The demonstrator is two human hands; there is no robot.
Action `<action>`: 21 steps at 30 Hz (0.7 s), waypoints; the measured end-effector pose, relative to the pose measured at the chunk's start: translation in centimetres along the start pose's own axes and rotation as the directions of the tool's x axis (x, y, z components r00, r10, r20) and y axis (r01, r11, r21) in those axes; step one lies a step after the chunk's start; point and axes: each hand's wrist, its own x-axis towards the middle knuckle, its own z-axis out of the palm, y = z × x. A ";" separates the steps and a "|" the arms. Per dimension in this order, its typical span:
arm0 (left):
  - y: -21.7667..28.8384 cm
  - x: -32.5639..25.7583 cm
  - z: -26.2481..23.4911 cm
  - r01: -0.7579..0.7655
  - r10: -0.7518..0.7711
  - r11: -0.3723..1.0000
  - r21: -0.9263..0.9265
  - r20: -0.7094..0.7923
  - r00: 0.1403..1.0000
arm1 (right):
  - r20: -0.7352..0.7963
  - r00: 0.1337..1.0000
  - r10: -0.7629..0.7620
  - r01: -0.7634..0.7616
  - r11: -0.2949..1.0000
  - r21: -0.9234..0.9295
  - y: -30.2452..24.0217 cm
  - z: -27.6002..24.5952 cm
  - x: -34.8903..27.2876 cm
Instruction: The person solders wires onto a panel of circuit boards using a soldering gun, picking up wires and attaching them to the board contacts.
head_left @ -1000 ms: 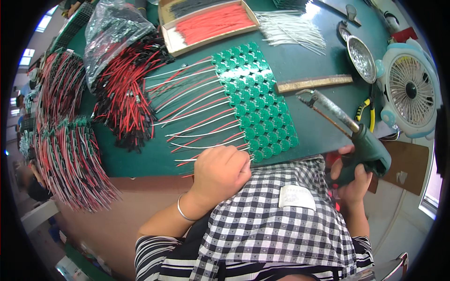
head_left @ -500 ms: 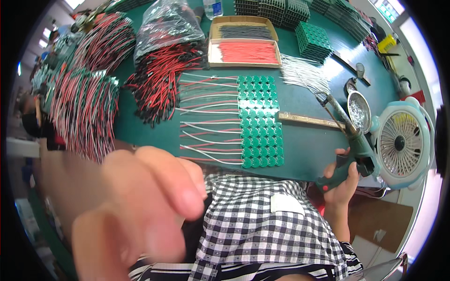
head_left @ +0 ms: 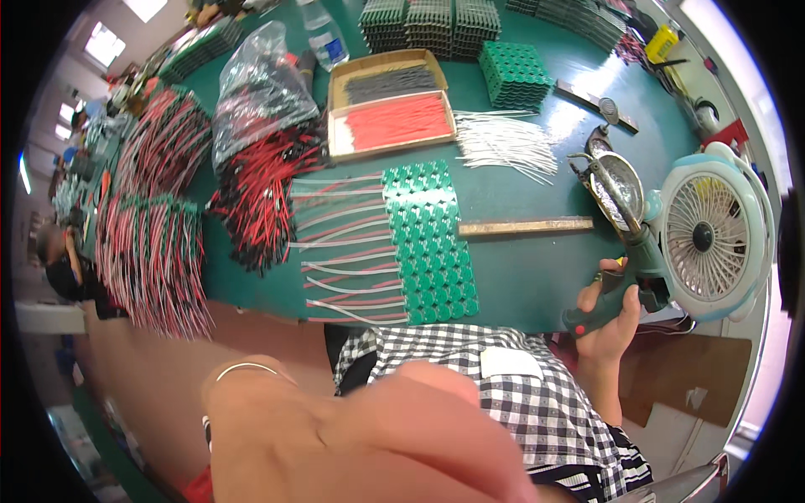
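Observation:
My right hand grips the dark green pistol handle of a soldering gun. Its metal barrel points up and away, across a round metal dish of shiny crumpled material. Large and close to the camera, my left hand is lifted over my lap, its fingers mostly hidden and blurred. A green panel of small round circuit boards lies on the table ahead, with red and white wires stretching from its left edge. A narrow wooden strip lies beside it, between panel and dish.
A blue fan stands at the right. Behind the panel are boxed red wires, loose white wires and stacked green boards. Bagged red-black leads and wired boards lie left. A person is at far left.
My left hand has swung right across my lap and nearer the camera. The view has shifted and tilted. My right hand keeps hold of the soldering gun in about the same place.

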 end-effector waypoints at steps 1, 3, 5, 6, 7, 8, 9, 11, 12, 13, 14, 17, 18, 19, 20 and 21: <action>0.4 0.3 -0.3 -0.014 0.014 1.000 -0.011 0.013 1.000 | -0.012 1.000 -0.017 0.017 1.000 -0.006 -0.5 0.6 -0.2; 0.6 1.2 -1.2 -0.028 0.029 0.999 -0.034 0.025 0.999 | -0.019 0.999 -0.042 0.041 0.997 -0.063 -1.5 1.8 -0.1; 0.3 2.1 -2.4 -0.021 0.022 0.998 -0.062 0.018 1.000 | -0.034 0.999 -0.031 0.028 0.996 -0.082 -2.2 2.6 0.0; 0.1 2.5 -3.1 -0.029 0.030 0.998 -0.049 0.008 1.000 | -0.035 0.999 -0.015 0.012 0.996 -0.088 -2.3 3.1 0.1; -0.3 3.1 -3.8 -0.036 0.036 0.998 -0.041 0.000 0.999 | -0.048 0.999 -0.011 0.006 0.994 -0.108 -2.6 3.4 0.3; -0.6 3.6 -4.4 -0.043 0.042 0.999 -0.033 -0.010 0.999 | -0.055 0.998 0.000 -0.008 0.991 -0.136 -2.8 3.7 0.4; -0.9 3.9 -5.2 -0.053 0.053 0.998 -0.019 -0.023 0.998 | -0.055 0.998 0.013 -0.022 0.986 -0.164 -3.0 4.2 0.7; -1.5 4.4 -6.5 -0.073 0.073 0.997 0.012 -0.048 0.996 | -0.089 0.996 0.021 -0.038 0.980 -0.197 -3.2 5.2 1.2; -1.6 4.4 -7.4 -0.083 0.085 0.996 0.044 -0.056 0.995 | -0.112 0.993 0.027 -0.049 0.978 -0.201 -2.8 5.7 1.5; -1.7 4.4 -8.1 -0.093 0.098 0.993 0.076 -0.062 0.993 | -0.111 0.993 0.037 -0.059 0.978 -0.202 -2.7 6.1 1.9; -1.7 4.3 -8.8 -0.102 0.110 0.989 0.109 -0.064 0.992 | -0.097 0.994 0.044 -0.062 0.980 -0.189 -2.7 6.6 2.4; -1.4 4.4 -11.1 -0.136 0.152 0.969 0.209 -0.063 0.986 | -0.051 0.997 0.061 -0.070 0.980 -0.187 -1.9 7.0 3.2; -0.7 4.4 -11.5 -0.132 0.153 0.963 0.235 -0.075 0.985 | -0.028 0.996 0.079 -0.083 0.973 -0.213 -2.5 7.2 2.9; 0.0 4.4 -12.0 -0.128 0.155 0.957 0.262 -0.085 0.984 | -0.032 0.995 0.098 -0.102 0.969 -0.223 -3.1 7.5 2.7; 0.2 3.3 -12.7 -0.125 0.154 0.955 0.268 -0.091 0.984 | -0.033 0.995 0.096 -0.101 0.969 -0.224 -3.0 7.3 2.8; 0.5 1.3 -13.7 -0.161 0.171 0.978 0.131 -0.067 0.983 | -0.033 0.995 0.094 -0.099 0.970 -0.224 -2.9 7.0 3.0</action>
